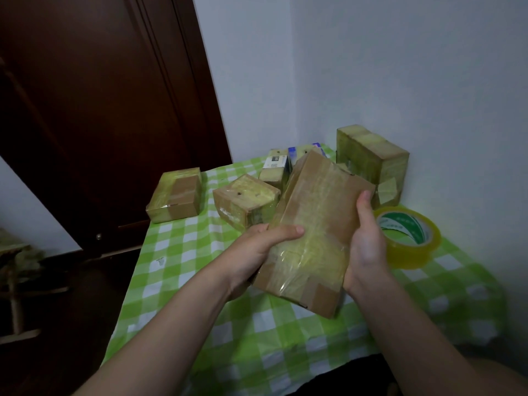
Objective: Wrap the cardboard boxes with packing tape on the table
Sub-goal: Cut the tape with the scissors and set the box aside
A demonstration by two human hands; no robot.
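Observation:
I hold a long cardboard box [317, 221], partly covered in clear yellowish tape, tilted above the table. My left hand [257, 252] grips its left side, thumb lying across the top face. My right hand [367, 247] grips the right side, thumb up along the edge. A roll of yellowish packing tape [411, 238] with a green-and-white core lies flat on the table just right of my right hand.
The table carries a green-and-white checked cloth [200, 281]. Taped boxes stand behind: one at the far left [175, 195], one in the middle [245, 201], a small one [275, 170], a tall one by the wall [371, 158]. A dark wooden door [100, 110] is left.

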